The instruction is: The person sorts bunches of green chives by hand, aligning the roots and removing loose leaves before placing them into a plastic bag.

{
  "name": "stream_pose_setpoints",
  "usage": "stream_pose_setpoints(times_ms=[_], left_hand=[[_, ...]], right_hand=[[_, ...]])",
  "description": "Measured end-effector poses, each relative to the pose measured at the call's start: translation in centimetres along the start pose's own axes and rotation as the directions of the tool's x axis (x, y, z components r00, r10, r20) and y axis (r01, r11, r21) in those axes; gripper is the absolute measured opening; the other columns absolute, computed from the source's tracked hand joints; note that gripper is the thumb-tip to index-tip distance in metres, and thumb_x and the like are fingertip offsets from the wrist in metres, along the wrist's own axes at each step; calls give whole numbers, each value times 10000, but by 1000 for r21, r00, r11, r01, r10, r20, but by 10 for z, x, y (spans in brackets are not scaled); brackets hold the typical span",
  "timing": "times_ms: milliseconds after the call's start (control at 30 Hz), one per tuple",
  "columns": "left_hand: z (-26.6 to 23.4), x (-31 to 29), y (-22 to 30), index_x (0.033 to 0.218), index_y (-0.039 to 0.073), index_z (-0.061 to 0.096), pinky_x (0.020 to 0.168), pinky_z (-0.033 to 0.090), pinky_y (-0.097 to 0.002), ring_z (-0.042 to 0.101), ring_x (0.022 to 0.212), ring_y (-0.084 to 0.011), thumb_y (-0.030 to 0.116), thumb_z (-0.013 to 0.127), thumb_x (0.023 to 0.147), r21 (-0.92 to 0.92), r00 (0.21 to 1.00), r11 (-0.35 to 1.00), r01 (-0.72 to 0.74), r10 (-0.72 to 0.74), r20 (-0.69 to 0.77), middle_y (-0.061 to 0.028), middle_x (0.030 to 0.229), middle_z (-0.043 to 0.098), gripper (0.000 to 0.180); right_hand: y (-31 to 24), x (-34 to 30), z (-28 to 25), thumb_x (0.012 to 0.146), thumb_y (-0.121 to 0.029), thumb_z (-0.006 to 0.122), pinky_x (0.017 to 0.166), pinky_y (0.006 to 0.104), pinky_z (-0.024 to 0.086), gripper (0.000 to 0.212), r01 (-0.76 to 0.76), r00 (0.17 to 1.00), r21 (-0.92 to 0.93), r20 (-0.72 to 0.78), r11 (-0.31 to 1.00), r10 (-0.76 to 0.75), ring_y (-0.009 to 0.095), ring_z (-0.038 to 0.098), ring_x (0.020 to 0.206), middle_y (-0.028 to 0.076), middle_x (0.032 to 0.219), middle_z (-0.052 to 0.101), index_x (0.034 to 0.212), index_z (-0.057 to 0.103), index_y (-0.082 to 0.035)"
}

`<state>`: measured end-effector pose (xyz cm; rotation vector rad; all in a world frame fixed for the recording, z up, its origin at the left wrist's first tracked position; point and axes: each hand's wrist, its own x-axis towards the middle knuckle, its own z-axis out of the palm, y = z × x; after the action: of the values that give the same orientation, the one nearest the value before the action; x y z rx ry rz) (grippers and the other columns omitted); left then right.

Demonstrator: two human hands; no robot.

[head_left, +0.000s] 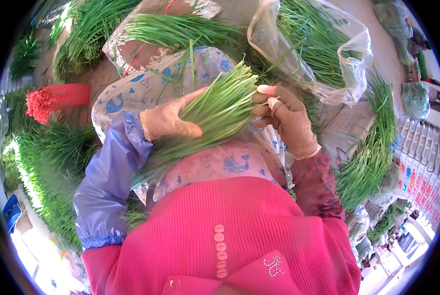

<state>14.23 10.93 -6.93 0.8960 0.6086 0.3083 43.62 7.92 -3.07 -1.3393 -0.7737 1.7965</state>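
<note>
A thick bunch of green chives (222,105) lies slantwise over my lap, its pale cut ends up and to the right. My left hand (168,119), in a light glove with bare fingertips, is wrapped round the bunch from the left, thumb in front. At the cut ends is my right hand (289,118), in a brown glove with white wrapping on one finger. Its fingers are pinched together by the stem tips; whatever is between them is too small to make out. Beneath the bunch, a whale-patterned apron (234,164) covers my lap.
Another chive bunch (178,30) rests ahead on a patterned board. An open clear plastic bag (355,73) of chives stands at the front right. Loose chives (365,167) lie along the right, with larger heaps (48,167) at left. A red bundle of ties (58,101) sits left.
</note>
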Motion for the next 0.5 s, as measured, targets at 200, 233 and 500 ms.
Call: stream_pose_setpoints(times_ms=[200, 233, 500], left_hand=[[11, 2, -10, 1534, 47, 194, 1084, 350, -301, 459, 1281, -172, 73, 807, 754, 132, 989, 991, 10, 10, -150, -99, 1415, 483, 992], [11, 4, -13, 1533, 47, 198, 1084, 349, -299, 462, 1277, -170, 75, 806, 753, 160, 989, 987, 0, 24, -146, -98, 1412, 487, 989], [18, 0, -17, 1528, 49, 223, 1086, 342, -297, 461, 1275, -161, 116, 812, 739, 203, 984, 978, -49, 82, -160, -107, 1413, 488, 988]], right_hand=[[-13, 12, -10, 801, -41, 705, 655, 312, 502, 360, 362, 834, -751, -4, 552, -552, 158, 622, 720, 85, 1036, 638, 1155, 641, -47], [-18, 15, -5, 786, -42, 711, 673, 321, 505, 374, 439, 799, -775, 106, 454, -592, 182, 625, 745, 80, 1040, 641, 1154, 643, -61], [-26, 44, 25, 686, -107, 779, 928, 392, 474, 359, 535, 757, -844, 460, 35, -464, 309, 568, 1120, 77, 1289, 574, 1032, 687, -125]])
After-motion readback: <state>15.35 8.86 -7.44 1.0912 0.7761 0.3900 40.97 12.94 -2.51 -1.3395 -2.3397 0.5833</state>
